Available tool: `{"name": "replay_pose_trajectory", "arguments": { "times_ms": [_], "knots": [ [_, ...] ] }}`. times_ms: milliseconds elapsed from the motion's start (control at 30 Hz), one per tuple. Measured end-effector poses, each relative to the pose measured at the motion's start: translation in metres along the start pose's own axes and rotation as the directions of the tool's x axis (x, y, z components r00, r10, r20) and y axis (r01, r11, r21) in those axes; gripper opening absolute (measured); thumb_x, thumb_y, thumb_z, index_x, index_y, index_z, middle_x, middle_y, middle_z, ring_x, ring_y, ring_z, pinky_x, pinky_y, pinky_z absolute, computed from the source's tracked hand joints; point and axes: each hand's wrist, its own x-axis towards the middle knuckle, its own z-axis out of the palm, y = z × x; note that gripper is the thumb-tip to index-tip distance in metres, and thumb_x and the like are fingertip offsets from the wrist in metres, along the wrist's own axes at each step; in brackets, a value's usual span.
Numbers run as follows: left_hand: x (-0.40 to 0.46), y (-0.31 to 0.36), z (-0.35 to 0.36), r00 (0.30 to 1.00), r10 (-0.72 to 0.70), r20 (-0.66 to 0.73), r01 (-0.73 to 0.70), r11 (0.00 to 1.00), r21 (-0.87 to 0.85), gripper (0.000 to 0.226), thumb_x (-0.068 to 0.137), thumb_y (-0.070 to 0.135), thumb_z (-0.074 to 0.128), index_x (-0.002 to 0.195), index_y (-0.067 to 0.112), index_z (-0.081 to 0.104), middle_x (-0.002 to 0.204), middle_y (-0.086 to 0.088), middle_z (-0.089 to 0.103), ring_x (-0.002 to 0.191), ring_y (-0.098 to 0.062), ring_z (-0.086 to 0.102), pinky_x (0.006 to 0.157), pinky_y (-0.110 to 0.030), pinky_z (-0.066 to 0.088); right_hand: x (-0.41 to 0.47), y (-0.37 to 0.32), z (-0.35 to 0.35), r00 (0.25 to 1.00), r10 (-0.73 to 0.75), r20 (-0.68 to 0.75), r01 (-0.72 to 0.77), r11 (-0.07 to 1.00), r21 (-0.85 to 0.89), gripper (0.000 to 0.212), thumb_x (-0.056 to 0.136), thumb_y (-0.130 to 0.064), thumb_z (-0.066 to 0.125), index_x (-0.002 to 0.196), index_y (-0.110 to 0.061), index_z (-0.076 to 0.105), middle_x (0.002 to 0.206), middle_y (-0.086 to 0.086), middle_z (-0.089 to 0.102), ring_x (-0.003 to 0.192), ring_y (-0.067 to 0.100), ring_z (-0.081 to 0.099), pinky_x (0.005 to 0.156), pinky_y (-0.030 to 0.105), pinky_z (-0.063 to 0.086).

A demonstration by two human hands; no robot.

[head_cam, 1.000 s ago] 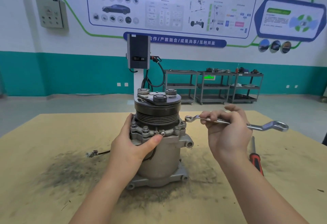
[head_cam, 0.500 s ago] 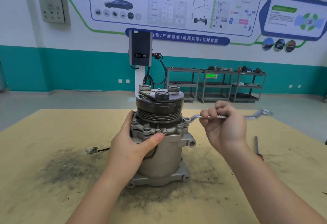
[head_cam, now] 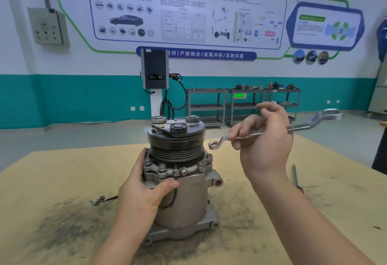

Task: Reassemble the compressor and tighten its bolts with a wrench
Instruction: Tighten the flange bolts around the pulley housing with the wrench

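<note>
My right hand [head_cam: 265, 139] has its fingers curled round the wrench [head_cam: 257, 132], gripping the shaft near the small ring end. That ring hangs in the air just right of the black pulley [head_cam: 176, 145], above and slightly right of the right-side flange bolt [head_cam: 209, 157], not touching it. The wrench's long axis runs left-near to right-far, rising toward the big ring end, which is blurred. So the ring lies left of my hand, the bolt down-left of the ring. Next move, I'd judge: lower the ring onto that bolt head and level the shaft.

The compressor [head_cam: 180, 193] stands upright at table centre, pulley on top. My left hand [head_cam: 144, 189] wraps its left side, thumb pressed across the front below the flange, fingers round the far-left side. That hand is nearer the left bolts; the right hand is nearer the right one.

In the way: the pulley rim overhangs the flange, so the ring likely has to come in from the right, not from above the pulley. The mounting ear [head_cam: 216, 181] sticks out below the bolt, to the right.

Around: a black wire with a connector [head_cam: 97, 200] lies on the table [head_cam: 52, 177] to the left; a screwdriver [head_cam: 295, 175] lies right, partly behind my forearm. Dark grime surrounds the base.
</note>
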Motion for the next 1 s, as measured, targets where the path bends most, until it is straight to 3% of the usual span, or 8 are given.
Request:
{"name": "replay_pose_trajectory", "arguments": {
  "times_ms": [100,167,300,400,467,600,833,1000],
  "knots": [
    [0.005,-0.004,-0.003,0.999,-0.029,0.014,0.030,0.998,-0.049,0.115,0.045,0.053,0.094,0.145,0.032,0.042,0.124,0.019,0.063,0.117,-0.002,0.058,0.106,-0.035,0.043,0.021,0.012,-0.009,0.947,0.314,-0.068,-0.301,0.941,0.152,0.022,0.094,-0.004,0.028,0.093,-0.010,0.049,0.042,0.003,0.038,0.033,0.019,0.044,0.036,0.017,0.029],
    [0.008,-0.008,-0.005,1.000,-0.031,0.004,0.031,0.997,-0.074,0.119,0.036,0.064,0.089,0.142,0.033,0.045,0.123,0.016,0.065,0.118,-0.007,0.059,0.106,-0.037,0.043,0.025,0.023,-0.014,0.915,0.400,-0.055,-0.385,0.905,0.183,0.023,0.094,-0.005,0.028,0.093,-0.010,0.050,0.043,0.003,0.036,0.033,0.017,0.041,0.034,0.017,0.027],
    [0.010,-0.015,-0.004,0.999,0.009,-0.031,-0.012,0.997,-0.071,0.133,0.026,0.088,0.075,0.142,0.030,0.047,0.126,0.010,0.064,0.122,-0.014,0.058,0.108,-0.039,0.042,0.031,0.038,-0.020,0.878,0.478,0.022,-0.469,0.850,0.238,0.023,0.092,-0.005,0.028,0.089,-0.010,0.050,0.044,0.001,0.036,0.033,0.015,0.038,0.033,0.015,0.027],
    [0.009,-0.017,-0.003,0.998,0.033,-0.046,-0.035,0.998,-0.050,0.122,0.029,0.090,0.073,0.137,0.038,0.050,0.123,0.018,0.065,0.120,-0.008,0.059,0.103,-0.029,0.043,0.036,0.042,-0.021,0.838,0.536,0.103,-0.543,0.796,0.266,0.023,0.091,-0.006,0.028,0.084,-0.011,0.050,0.044,-0.001,0.035,0.033,0.012,0.037,0.032,0.014,0.026],
    [0.010,-0.016,-0.003,0.998,0.034,-0.051,-0.037,0.997,-0.066,0.112,0.030,0.089,0.074,0.129,0.042,0.051,0.118,0.022,0.067,0.116,-0.002,0.060,0.099,-0.023,0.043,0.037,0.044,-0.022,0.809,0.565,0.161,-0.587,0.768,0.255,0.023,0.090,-0.006,0.028,0.083,-0.011,0.050,0.044,-0.001,0.035,0.033,0.011,0.037,0.031,0.015,0.026],
    [0.008,-0.011,-0.004,0.999,0.034,-0.024,-0.035,0.997,-0.062,0.120,0.037,0.083,0.077,0.140,0.027,0.051,0.122,0.018,0.067,0.117,0.000,0.060,0.100,-0.025,0.043,0.034,0.042,-0.027,0.790,0.570,0.224,-0.611,0.762,0.215,0.024,0.091,-0.005,0.027,0.084,-0.010,0.049,0.045,0.000,0.038,0.036,0.013,0.043,0.031,0.016,0.030],
    [0.004,-0.006,-0.004,0.999,0.023,-0.048,-0.025,0.999,-0.040,0.100,0.046,0.075,0.076,0.134,0.035,0.053,0.117,0.027,0.067,0.112,0.007,0.060,0.095,-0.022,0.043,0.031,0.041,-0.029,0.801,0.560,0.212,-0.597,0.771,0.221,0.024,0.091,-0.002,0.027,0.082,-0.009,0.047,0.046,0.003,0.040,0.039,0.016,0.047,0.035,0.017,0.034],
    [0.003,-0.005,-0.003,0.998,0.019,-0.053,-0.021,0.999,-0.042,0.085,0.050,0.068,0.075,0.128,0.040,0.055,0.118,0.022,0.068,0.113,0.002,0.061,0.099,-0.027,0.044,0.034,0.039,-0.031,0.713,0.668,0.215,-0.702,0.679,0.217,0.021,0.090,-0.001,0.028,0.081,-0.008,0.046,0.049,0.002,0.039,0.040,0.014,0.045,0.035,0.019,0.035]
  ]
}}
